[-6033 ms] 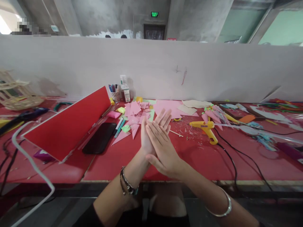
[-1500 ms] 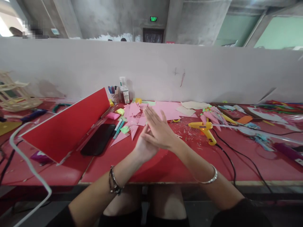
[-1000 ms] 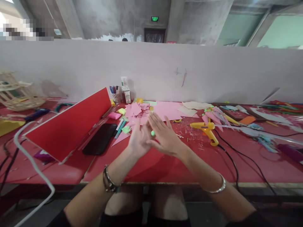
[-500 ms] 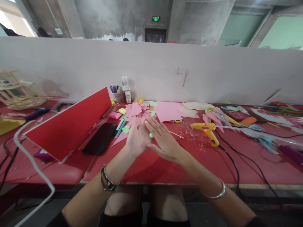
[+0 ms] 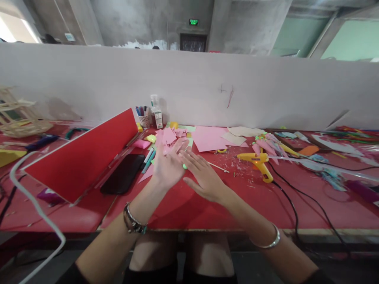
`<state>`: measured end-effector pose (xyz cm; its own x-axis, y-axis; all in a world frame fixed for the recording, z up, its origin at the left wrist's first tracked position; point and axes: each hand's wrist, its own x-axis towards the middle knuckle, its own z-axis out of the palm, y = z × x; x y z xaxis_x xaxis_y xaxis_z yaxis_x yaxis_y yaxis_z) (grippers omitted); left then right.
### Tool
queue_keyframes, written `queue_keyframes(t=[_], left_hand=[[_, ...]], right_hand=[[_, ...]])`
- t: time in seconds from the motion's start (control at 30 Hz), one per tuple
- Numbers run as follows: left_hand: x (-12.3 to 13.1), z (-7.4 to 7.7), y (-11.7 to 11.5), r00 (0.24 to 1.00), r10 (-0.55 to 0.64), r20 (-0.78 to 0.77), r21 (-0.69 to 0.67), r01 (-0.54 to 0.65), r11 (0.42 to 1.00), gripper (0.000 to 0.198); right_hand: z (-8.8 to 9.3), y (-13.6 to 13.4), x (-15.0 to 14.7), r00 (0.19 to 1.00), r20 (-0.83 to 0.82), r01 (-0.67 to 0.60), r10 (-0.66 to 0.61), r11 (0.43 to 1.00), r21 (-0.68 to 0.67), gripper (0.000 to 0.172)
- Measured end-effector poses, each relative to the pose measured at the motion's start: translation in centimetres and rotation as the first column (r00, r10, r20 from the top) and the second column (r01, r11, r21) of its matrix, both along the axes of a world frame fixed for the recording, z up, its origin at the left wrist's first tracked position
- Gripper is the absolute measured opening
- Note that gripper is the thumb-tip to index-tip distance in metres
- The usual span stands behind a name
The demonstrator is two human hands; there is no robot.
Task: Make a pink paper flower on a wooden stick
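Note:
Both of my hands are raised over the middle of the red table, brought together with fingers stretched out. My left hand [image 5: 168, 167] is turned palm up and is open. Across its fingers and palm edge lies my right hand [image 5: 204, 175], flat and open, its fingers pointing away to the left. A small bright green ball [image 5: 185, 166] shows in the gap between the two palms; how far it is pressed between them is hidden. Behind the hands are pink paper scraps [image 5: 169, 136], and to their left two capped markers [image 5: 148, 159].
A yellow glue gun [image 5: 257, 159] with a black cord lies at the right. At the left stand a red board [image 5: 85, 157] and a black phone [image 5: 122, 173]. A pen cup [image 5: 144, 120] and bottle [image 5: 158, 114] stand near the white partition [image 5: 189, 86]. A thin stick [image 5: 218, 167] lies beyond my right hand.
My hands have slid slightly against each other, the left one shifting left and its fingers spreading more. The green ball has moved a little left with them. The view has shifted slightly.

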<state>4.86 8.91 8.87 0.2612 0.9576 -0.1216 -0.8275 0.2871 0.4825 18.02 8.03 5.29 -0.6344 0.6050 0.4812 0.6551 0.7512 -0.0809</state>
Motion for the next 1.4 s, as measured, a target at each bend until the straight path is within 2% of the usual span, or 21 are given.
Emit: queue_keyframes(t=[0.13, 0.23, 0.33, 0.43, 0.5, 0.67, 0.8, 0.9, 1.0, 1.13, 1.27, 1.33, 1.4], left_hand=[[0.4, -0.2, 0.2, 0.998, 0.066, 0.002, -0.045, -0.066, 0.997, 0.051], [0.7, -0.3, 0.5, 0.998, 0.061, -0.024, -0.054, -0.062, 0.997, 0.049], [0.5, -0.4, 1.2, 0.988, 0.071, -0.133, -0.042, -0.078, 0.996, 0.044], [-0.1, -0.9, 2.3, 0.956, 0.102, -0.273, -0.054, -0.121, 0.991, 0.034], [-0.5, -1.5, 3.2, 0.924, 0.119, -0.364, -0.040, -0.143, 0.989, 0.029], [-1.0, -3.6, 4.7, 0.818, 0.186, -0.544, 0.150, -0.123, 0.981, 0.017], [-0.8, -4.9, 4.8, 0.738, 0.329, -0.589, 0.372, -0.114, 0.921, 0.018], [-0.6, -5.4, 4.7, 0.742, 0.316, -0.591, 0.423, -0.049, 0.905, 0.020], [-0.5, -5.6, 4.7, 0.792, 0.237, -0.562, 0.349, -0.032, 0.936, 0.024], [-0.4, -5.8, 4.8, 0.823, 0.245, -0.512, 0.315, -0.085, 0.945, 0.029], [-0.1, -6.0, 4.6, 0.750, 0.329, -0.574, 0.314, -0.169, 0.934, 0.021], [0.1, -6.0, 4.4, 0.730, 0.290, -0.619, 0.246, -0.171, 0.954, 0.009], [0.3, -6.1, 4.3, 0.752, 0.175, -0.636, 0.159, -0.095, 0.983, 0.008]], right_hand=[[-0.2, 0.2, -0.2, 0.997, -0.031, -0.074, 0.076, 0.994, 0.078, 0.038], [-0.1, 0.8, 0.0, 0.990, -0.068, -0.111, 0.123, 0.982, 0.151, 0.031], [0.2, 1.7, 0.7, 0.979, -0.145, -0.127, 0.142, 0.986, 0.111, 0.024], [0.4, 3.1, 1.4, 0.977, -0.202, -0.074, 0.062, 0.996, -0.054, 0.020], [0.2, 4.0, 1.8, 0.986, -0.165, -0.035, 0.005, 0.984, -0.176, 0.022], [-1.6, 4.8, 1.8, 0.978, -0.121, 0.123, -0.172, 0.934, -0.334, 0.025], [-2.5, 4.3, 1.3, 0.965, -0.037, 0.222, -0.260, 0.881, -0.419, 0.032], [-2.5, 4.1, 1.1, 0.954, 0.074, 0.293, -0.289, 0.860, -0.418, 0.018], [-2.6, 4.3, 1.2, 0.942, 0.085, 0.330, -0.326, 0.844, -0.423, 0.012], [-2.8, 4.6, 1.6, 0.919, -0.111, 0.270, -0.379, 0.807, -0.525, 0.016], [-2.8, 4.8, 1.7, 0.799, -0.380, 0.175, -0.465, 0.786, -0.593, 0.022], [-2.9, 4.7, 1.4, 0.748, -0.475, 0.104, -0.464, 0.788, -0.607, 0.024], [-3.1, 4.4, 1.0, 0.733, -0.527, 0.022, -0.429, 0.790, -0.613, 0.024]])
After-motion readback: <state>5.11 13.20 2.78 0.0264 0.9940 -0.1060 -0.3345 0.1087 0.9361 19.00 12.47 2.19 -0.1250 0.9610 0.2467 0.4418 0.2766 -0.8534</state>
